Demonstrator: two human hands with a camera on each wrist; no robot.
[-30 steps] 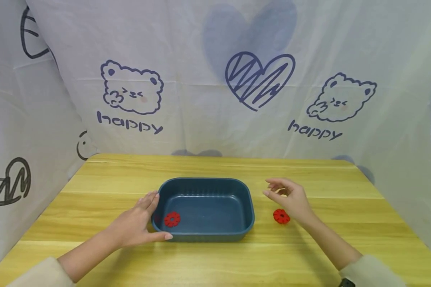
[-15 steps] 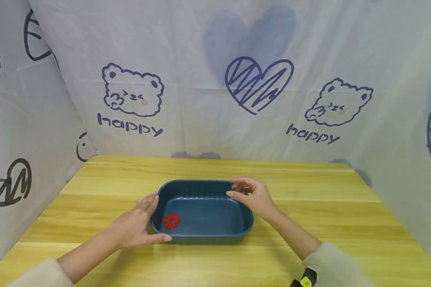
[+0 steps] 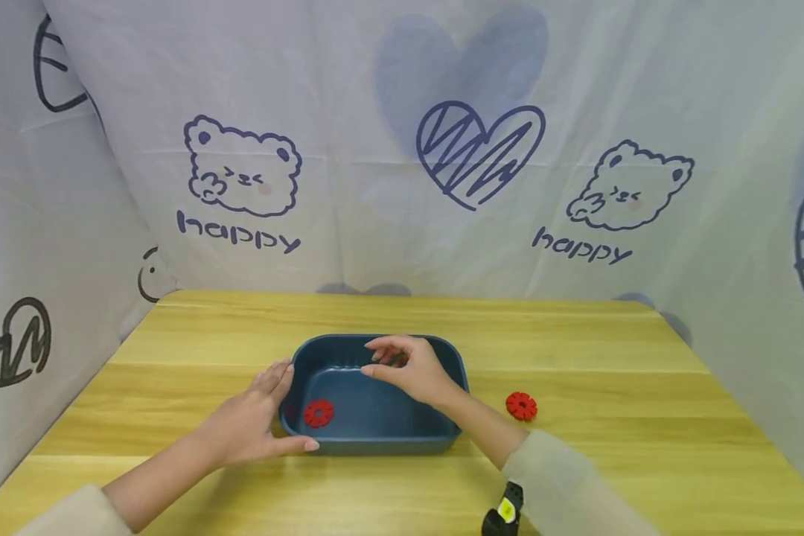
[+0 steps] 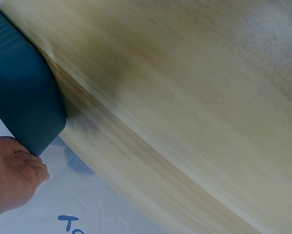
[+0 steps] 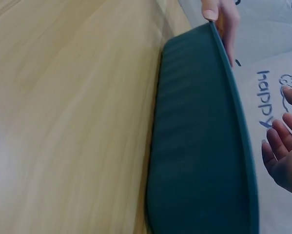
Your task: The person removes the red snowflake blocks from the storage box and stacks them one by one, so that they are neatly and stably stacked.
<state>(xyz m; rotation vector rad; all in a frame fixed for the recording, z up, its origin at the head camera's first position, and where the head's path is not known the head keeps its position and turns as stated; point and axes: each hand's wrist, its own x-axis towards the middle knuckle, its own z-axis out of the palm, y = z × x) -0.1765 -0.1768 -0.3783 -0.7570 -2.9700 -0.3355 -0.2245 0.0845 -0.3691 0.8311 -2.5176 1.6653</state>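
Observation:
A dark blue-green rectangular bin (image 3: 374, 447) stands on the table; a red notched disc (image 3: 318, 413) lies inside, near its left front corner. My left hand (image 3: 254, 417) rests against the bin's left end, fingers along the side and thumb along the front rim. Over the bin's right half hovers my right hand (image 3: 409, 368), its fingers loosely bent. The right wrist view shows nothing between the right hand's (image 5: 284, 151) thumb and fingers. To the right of the bin, a second red notched disc (image 3: 521, 406) lies on the table.
The light wood table (image 3: 610, 372) extends around the bin. White fabric (image 3: 362, 89) printed with bears and hearts hangs behind and beside it. A dark band with a yellow spot (image 3: 505, 510) is at my right sleeve.
My right hand has moved left from above the right-hand disc, across the bin's right rim, to over the bin. The left hand, the bin and both discs stay in place.

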